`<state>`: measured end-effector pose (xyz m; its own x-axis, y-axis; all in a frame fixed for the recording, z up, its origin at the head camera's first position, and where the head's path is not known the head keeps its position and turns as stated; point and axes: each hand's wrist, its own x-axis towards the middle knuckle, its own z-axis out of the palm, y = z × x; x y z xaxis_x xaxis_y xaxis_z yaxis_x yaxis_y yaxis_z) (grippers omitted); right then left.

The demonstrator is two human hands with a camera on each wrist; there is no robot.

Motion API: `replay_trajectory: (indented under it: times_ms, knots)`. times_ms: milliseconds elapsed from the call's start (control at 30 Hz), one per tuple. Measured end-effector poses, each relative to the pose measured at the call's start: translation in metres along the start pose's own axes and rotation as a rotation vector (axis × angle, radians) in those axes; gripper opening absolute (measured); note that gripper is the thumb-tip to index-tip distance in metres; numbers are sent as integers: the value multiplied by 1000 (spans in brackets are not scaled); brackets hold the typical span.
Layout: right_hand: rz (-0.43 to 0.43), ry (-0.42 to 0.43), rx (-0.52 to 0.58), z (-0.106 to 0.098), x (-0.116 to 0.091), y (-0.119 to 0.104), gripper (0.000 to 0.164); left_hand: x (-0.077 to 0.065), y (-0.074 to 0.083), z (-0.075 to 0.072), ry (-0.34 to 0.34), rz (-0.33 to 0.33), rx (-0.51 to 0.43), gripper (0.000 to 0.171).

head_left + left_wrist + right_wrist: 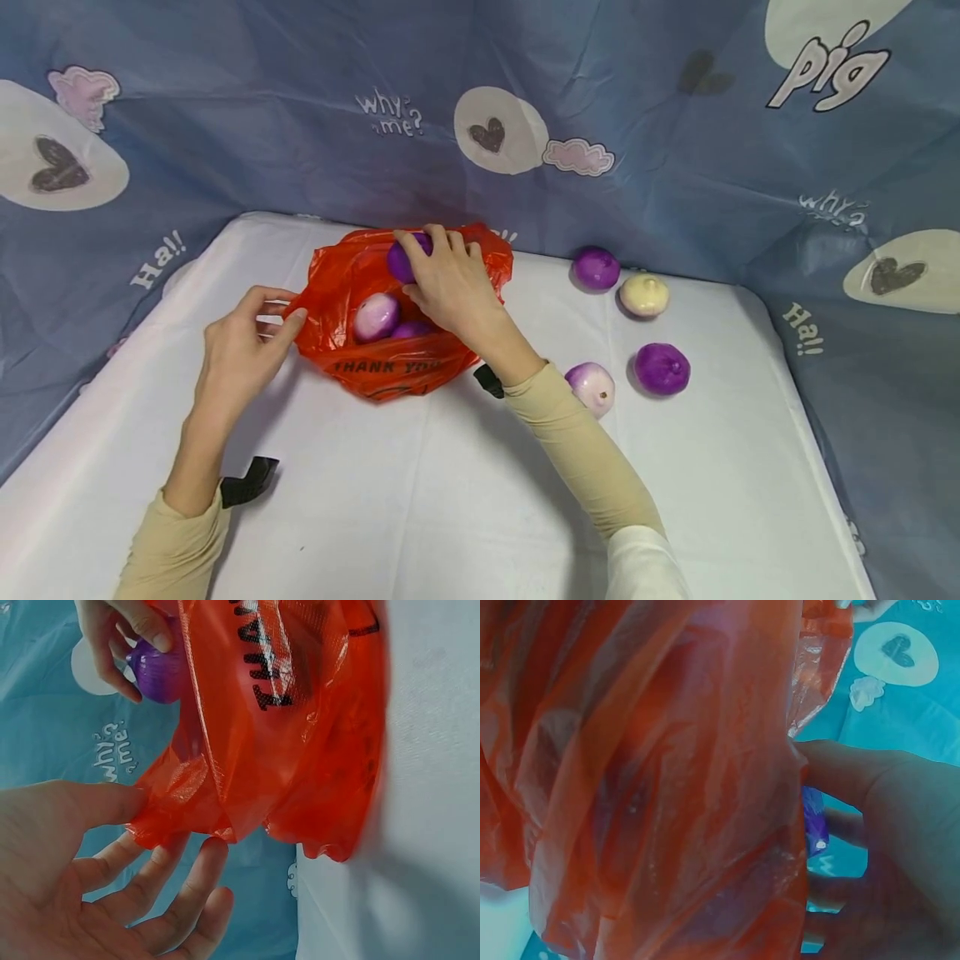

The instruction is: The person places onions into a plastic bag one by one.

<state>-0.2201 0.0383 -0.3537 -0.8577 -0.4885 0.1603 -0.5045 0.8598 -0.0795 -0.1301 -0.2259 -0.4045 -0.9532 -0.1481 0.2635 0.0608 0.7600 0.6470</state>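
Observation:
A red plastic bag with THANK YOU print stands open on the white table. Inside it lie a pale purple-and-white onion and a darker purple onion. My left hand pinches the bag's left edge between thumb and fingers, as the left wrist view also shows. Over the bag's mouth, my right hand grips a purple onion from above. In the right wrist view the bag's side hides most of that onion, and the right hand's fingertips are partly behind the plastic.
Right of the bag lie a purple onion, a cream onion, another purple onion and a white-purple onion beside my right sleeve. A blue printed cloth rises behind the table.

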Motion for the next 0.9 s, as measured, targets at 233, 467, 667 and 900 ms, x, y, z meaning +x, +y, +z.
replay_trajectory:
  times_ms: [233,467,667,900]
  knots:
    - [5,-12,15,0,0,2,74,-6,1,3,12,-28,-22,34]
    - [-2,-30,9,0,1,-1,73,-9,1,3,39,-30,-9,32]
    - [2,-15,-6,2,1,-2,74,-11,0,6,44,-11,-19,32]
    - [-18,19,-33,2,-2,-2,75,-10,-1,7,65,-27,-26,30]
